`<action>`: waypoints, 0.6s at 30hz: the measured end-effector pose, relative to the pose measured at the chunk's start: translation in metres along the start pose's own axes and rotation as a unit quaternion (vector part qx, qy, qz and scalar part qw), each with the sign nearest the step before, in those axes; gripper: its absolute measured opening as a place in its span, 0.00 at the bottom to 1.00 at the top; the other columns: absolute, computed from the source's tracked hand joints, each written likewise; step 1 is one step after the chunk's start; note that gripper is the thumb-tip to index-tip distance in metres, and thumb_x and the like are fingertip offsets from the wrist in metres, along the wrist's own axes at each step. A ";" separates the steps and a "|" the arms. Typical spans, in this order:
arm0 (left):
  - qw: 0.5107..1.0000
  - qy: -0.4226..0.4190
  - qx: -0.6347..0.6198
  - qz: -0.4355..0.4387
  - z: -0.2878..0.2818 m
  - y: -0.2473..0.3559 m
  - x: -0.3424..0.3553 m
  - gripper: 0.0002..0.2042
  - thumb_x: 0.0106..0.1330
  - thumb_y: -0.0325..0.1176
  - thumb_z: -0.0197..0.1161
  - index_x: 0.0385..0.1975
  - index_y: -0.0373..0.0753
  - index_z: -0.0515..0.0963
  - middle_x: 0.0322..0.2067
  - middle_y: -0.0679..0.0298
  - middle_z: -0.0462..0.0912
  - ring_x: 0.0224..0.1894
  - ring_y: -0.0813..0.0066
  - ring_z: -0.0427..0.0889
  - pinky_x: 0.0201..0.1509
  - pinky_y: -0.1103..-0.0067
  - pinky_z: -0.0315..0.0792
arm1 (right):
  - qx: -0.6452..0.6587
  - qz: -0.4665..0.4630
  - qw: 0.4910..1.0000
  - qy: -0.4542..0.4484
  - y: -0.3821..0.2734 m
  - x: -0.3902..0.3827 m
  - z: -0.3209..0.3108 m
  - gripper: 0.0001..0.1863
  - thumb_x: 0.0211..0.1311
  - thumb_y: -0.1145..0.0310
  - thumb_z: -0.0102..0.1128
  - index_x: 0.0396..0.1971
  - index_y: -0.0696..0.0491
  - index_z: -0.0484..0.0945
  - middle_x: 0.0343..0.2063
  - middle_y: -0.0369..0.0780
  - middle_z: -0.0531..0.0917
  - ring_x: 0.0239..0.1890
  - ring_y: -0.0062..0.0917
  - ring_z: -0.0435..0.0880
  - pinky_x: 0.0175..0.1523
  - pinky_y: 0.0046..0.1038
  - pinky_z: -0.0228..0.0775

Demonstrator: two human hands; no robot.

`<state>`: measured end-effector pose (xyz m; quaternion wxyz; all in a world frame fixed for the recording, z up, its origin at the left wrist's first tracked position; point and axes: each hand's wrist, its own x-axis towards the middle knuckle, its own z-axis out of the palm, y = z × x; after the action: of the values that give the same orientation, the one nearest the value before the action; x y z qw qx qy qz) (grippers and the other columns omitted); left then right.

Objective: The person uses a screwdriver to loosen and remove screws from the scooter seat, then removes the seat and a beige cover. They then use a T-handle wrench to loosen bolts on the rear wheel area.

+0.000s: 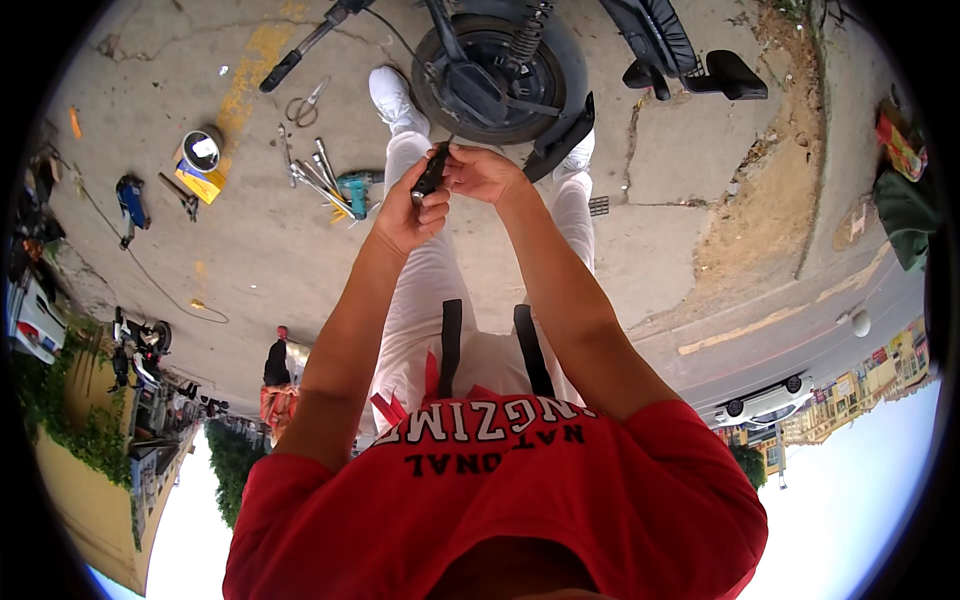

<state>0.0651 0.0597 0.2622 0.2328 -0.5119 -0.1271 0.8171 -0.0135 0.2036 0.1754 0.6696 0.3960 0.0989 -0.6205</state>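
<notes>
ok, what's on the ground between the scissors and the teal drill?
Head view: a loose bunch of metal wrenches lies between the scissors and the drill.

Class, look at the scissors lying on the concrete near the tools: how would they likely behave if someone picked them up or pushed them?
The scissors look metal, so probably stiff and fairly heavy for their size. They lie flat, so a push would likely slide, not roll, them. Their blades may swing on lifting.

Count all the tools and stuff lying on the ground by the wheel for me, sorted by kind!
Scissors: 1
Silvery wrenches or metal bars, too small to tell which: about 4
Teal power drill: 1
Round tin on a yellow box: 2
Blue tool: 1
Total: about 9

The left hand and right hand together hold a small black part.
</notes>
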 end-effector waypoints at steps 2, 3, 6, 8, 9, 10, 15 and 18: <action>0.997 0.051 0.061 0.002 0.009 -0.002 -0.002 0.24 0.64 0.55 0.47 0.32 0.35 0.72 0.13 0.71 0.64 0.08 0.81 0.57 0.10 0.84 0.55 | 0.033 -0.002 0.997 0.062 0.002 -0.006 0.008 0.10 0.61 0.65 0.54 0.39 0.54 0.74 0.35 0.36 0.78 0.34 0.22 0.73 0.46 0.29 0.64; 0.992 0.070 0.102 -0.001 0.015 0.000 -0.003 0.25 0.64 0.56 0.47 0.32 0.35 0.72 0.13 0.71 0.64 0.08 0.81 0.57 0.10 0.84 0.56 | 0.050 -0.005 0.994 0.094 0.001 -0.009 0.014 0.10 0.61 0.65 0.55 0.38 0.54 0.74 0.35 0.36 0.78 0.35 0.22 0.73 0.46 0.29 0.64; 0.940 0.120 0.312 -0.063 0.010 0.011 0.001 0.28 0.62 0.61 0.46 0.30 0.36 0.73 0.13 0.69 0.65 0.09 0.80 0.60 0.12 0.85 0.60 | 0.012 -0.016 0.996 0.092 -0.004 -0.019 0.021 0.10 0.58 0.64 0.58 0.36 0.53 0.75 0.33 0.35 0.78 0.37 0.22 0.73 0.47 0.28 0.63; 0.868 0.152 0.459 -0.109 0.000 0.040 0.013 0.26 0.59 0.61 0.51 0.28 0.38 0.74 0.15 0.66 0.71 0.18 0.77 0.73 0.21 0.83 0.69 | -0.005 -0.031 0.995 0.096 -0.001 -0.018 0.014 0.11 0.57 0.62 0.60 0.32 0.52 0.74 0.30 0.36 0.77 0.32 0.20 0.73 0.41 0.26 0.64; 0.866 0.168 0.464 -0.078 -0.015 0.054 0.023 0.25 0.58 0.59 0.54 0.30 0.38 0.74 0.18 0.64 0.73 0.21 0.76 0.75 0.24 0.81 0.71 | -0.017 -0.035 0.995 0.096 0.001 -0.016 0.011 0.11 0.56 0.61 0.61 0.31 0.52 0.74 0.28 0.36 0.77 0.30 0.20 0.73 0.37 0.25 0.65; 0.864 0.182 0.468 -0.043 -0.034 0.066 0.037 0.24 0.57 0.58 0.56 0.31 0.38 0.73 0.20 0.63 0.75 0.24 0.76 0.77 0.27 0.80 0.72 | -0.038 -0.021 0.992 0.122 0.003 -0.011 0.005 0.12 0.55 0.59 0.62 0.29 0.52 0.73 0.26 0.36 0.77 0.24 0.19 0.71 0.30 0.22 0.63; 0.837 0.240 0.466 0.156 -0.025 0.085 0.102 0.26 0.54 0.51 0.64 0.40 0.35 0.68 0.33 0.56 0.75 0.32 0.71 0.80 0.37 0.72 0.76 | -0.026 0.034 0.987 0.155 0.002 -0.010 0.013 0.14 0.55 0.59 0.62 0.29 0.53 0.70 0.23 0.39 0.77 0.09 0.14 0.59 0.13 0.17 0.51; 0.825 0.276 0.454 0.193 -0.010 0.083 0.142 0.29 0.53 0.45 0.67 0.45 0.33 0.62 0.37 0.52 0.74 0.34 0.66 0.80 0.31 0.71 0.78 | -0.017 0.028 0.995 0.090 0.000 -0.009 -0.008 0.14 0.57 0.62 0.60 0.36 0.56 0.70 0.29 0.40 0.78 0.12 0.12 0.60 0.15 0.15 0.53</action>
<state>0.0005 0.0605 0.1101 0.3015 -0.5665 0.4291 0.6356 -0.0126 0.2155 0.1762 0.6819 0.4414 0.1580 -0.5614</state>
